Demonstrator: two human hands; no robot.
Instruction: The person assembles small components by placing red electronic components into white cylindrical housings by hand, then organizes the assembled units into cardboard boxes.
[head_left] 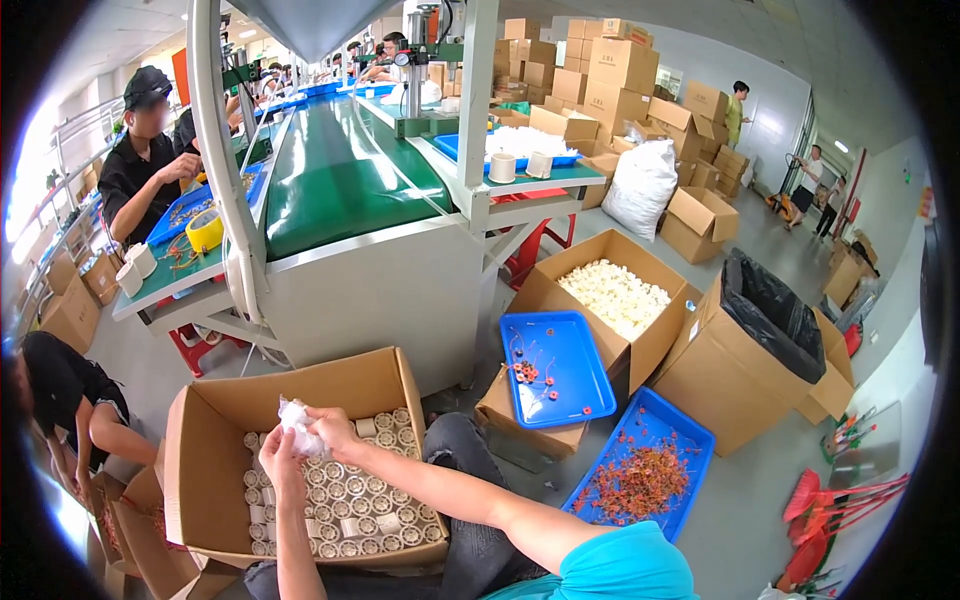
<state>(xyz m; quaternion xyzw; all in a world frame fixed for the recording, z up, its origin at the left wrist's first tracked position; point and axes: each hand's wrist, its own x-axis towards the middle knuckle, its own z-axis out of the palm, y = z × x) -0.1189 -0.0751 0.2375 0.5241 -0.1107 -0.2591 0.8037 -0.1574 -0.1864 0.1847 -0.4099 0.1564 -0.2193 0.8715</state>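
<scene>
- Nearest, the left hand (277, 452) and right hand (330, 428) meet over the cardboard box (190, 450), both pinching a crumpled white wrapper (298, 426) above the packed white spools (345, 495).
- The box's walls stand high around the hands; its flaps splay outward.
- Right of it, a blue tray (570, 355) sits tilted on a carton, nearly bare.
- Farther right, a second blue tray (690, 440) of reddish parts lies on grey floor (750, 500) with free room around it.
</scene>
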